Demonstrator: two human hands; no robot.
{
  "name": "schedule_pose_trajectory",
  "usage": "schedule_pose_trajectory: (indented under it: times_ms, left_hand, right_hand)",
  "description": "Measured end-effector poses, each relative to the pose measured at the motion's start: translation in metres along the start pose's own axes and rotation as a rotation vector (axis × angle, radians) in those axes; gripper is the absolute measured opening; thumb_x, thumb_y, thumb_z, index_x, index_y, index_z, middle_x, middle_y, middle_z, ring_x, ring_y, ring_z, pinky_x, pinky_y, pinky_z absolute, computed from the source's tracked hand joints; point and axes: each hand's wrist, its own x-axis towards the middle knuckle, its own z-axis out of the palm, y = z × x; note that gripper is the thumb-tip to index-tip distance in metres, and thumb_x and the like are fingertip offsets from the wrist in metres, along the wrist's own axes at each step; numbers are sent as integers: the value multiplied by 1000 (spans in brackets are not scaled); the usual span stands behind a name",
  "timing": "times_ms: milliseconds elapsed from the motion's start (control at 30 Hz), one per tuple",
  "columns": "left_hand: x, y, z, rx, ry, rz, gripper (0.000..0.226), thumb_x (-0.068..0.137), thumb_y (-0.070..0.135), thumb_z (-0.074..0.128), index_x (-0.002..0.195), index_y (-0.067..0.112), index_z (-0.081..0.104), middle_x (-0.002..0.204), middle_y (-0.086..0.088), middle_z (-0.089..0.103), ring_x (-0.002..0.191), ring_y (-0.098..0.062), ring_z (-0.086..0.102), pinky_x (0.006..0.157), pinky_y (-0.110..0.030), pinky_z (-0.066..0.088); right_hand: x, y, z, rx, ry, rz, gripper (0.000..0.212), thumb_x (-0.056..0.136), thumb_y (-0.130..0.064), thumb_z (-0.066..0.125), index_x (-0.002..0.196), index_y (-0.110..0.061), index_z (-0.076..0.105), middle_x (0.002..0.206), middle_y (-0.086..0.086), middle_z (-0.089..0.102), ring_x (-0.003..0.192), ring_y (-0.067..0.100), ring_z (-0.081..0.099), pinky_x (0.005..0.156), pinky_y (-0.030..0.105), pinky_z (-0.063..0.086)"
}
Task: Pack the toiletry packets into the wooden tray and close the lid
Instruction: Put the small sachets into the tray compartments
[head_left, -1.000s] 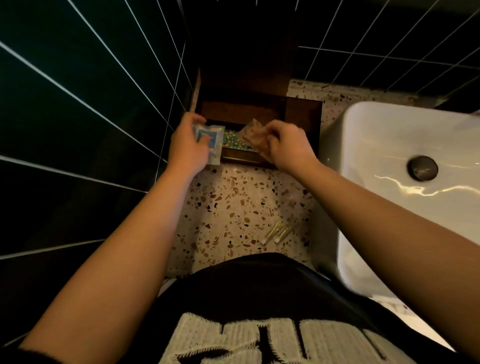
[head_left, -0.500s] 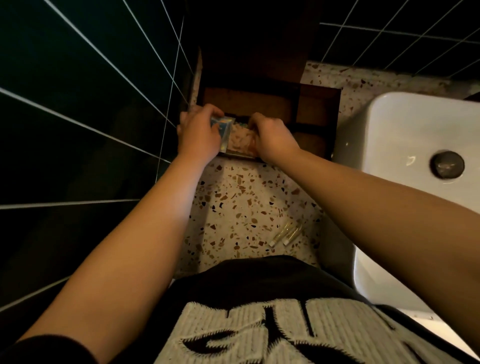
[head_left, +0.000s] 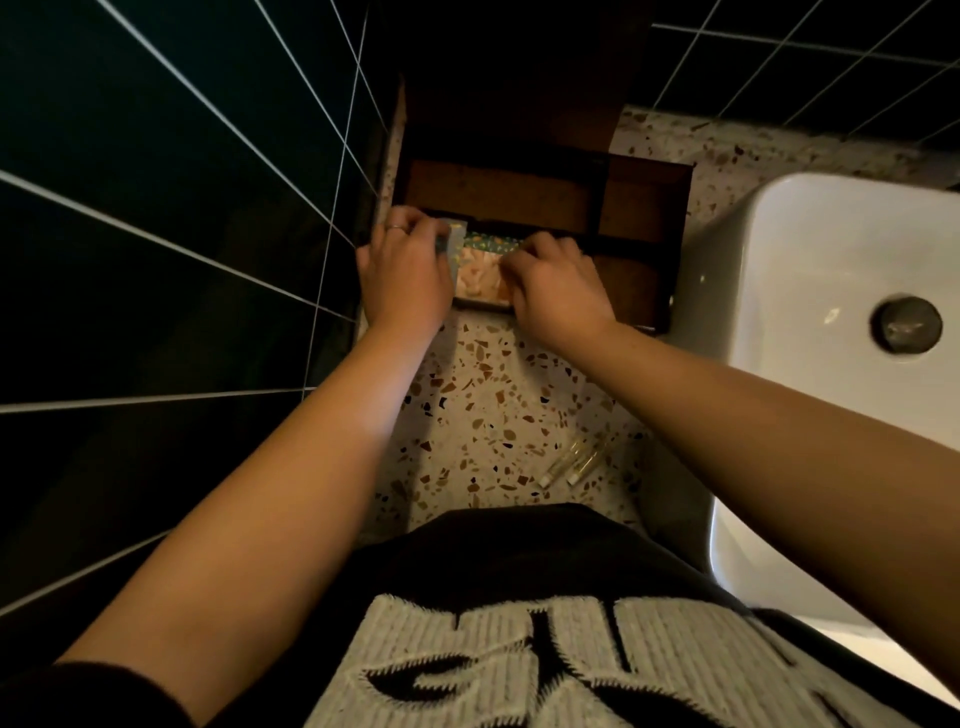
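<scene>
A dark wooden tray (head_left: 644, 218) with several compartments sits on the terrazzo counter against the tiled wall. Its lid (head_left: 509, 104) stands open behind it. My left hand (head_left: 402, 273) holds a light blue packet (head_left: 453, 244) upright at the left edge of the near-left compartment. My right hand (head_left: 553, 288) presses a peach-patterned packet (head_left: 480, 280) down into that same compartment. A green speckled packet (head_left: 485, 242) shows beneath, at the far side. Both hands hide parts of the compartment.
A white basin (head_left: 831, 270) with a dark drain (head_left: 906, 325) stands to the right of the tray. Small clear vials (head_left: 571, 465) lie on the counter (head_left: 483, 405) near my body. Dark tiled walls close in the left and back.
My right hand has lowered the peach packet from above the tray into the near-left compartment. My left hand has brought the blue packet to the compartment's left edge. The view has shifted slightly.
</scene>
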Motion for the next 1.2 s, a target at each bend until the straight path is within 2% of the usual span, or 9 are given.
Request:
schedule_pose_trajectory:
  times_ms: [167,433,600,700,767,900,1033,1133,1200]
  left_hand:
    - [-4,3,7,113,-94,-18,42,96,26,58,138,28,59,144,-3,52,132,-29,47,104,-45,32]
    - [-3,6,2,149,-170,-35,49,95,23,57,144,30,53,150,-2,48,134,-30,45,103,-45,33]
    - [-16,8,-4,43,-103,-46,40,95,25,57,136,27,59,148,-4,48,135,-31,43,104,-46,34]
    - [-36,18,-8,-44,-55,0,31,95,23,59,125,23,63,138,-6,52,131,-31,45,106,-47,36]
    - [-54,29,-7,-104,-94,41,26,95,21,59,121,21,63,133,-5,54,130,-31,46,108,-50,40]
    - [-94,32,11,-185,-278,118,19,96,25,58,114,22,64,114,0,60,106,-23,58,90,-45,52]
    - [-131,46,24,-114,-477,277,18,96,33,61,111,24,64,103,3,62,93,-18,61,78,-37,54]
    - [-145,54,26,-105,-615,301,21,94,33,65,112,22,62,105,0,63,93,-20,61,80,-39,55]
    - [-153,59,30,-93,-640,303,25,92,32,68,113,22,61,109,-2,63,94,-21,61,82,-40,55]
  right_hand:
    - [-6,-2,3,66,-104,19,36,99,-22,46,130,-14,62,145,13,45,131,38,37,106,50,39]
    - [-8,-2,1,118,-125,0,37,100,-18,45,134,-12,60,152,13,40,137,36,33,112,47,33]
    - [-24,2,-16,225,-23,1,37,100,-16,48,136,-10,59,150,12,44,136,34,39,111,42,35]
    - [-53,10,-28,301,95,31,34,99,-11,50,130,-8,62,139,12,53,126,30,50,103,34,41]
    - [-79,16,-32,352,141,61,31,98,-10,51,127,-8,63,130,12,57,118,28,56,97,31,45]
    - [-117,22,-21,332,-46,157,32,98,-16,54,129,-12,61,129,10,58,112,26,61,97,38,52]
    - [-153,22,-10,206,-165,165,30,96,-14,56,125,-13,61,129,10,58,111,27,62,95,39,53]
    - [-170,13,-4,54,-244,156,34,92,-7,58,126,-10,58,128,13,53,116,33,58,93,43,53]
    - [-179,8,1,-38,-319,194,40,91,-4,60,130,-9,55,132,14,49,120,35,54,96,44,52]
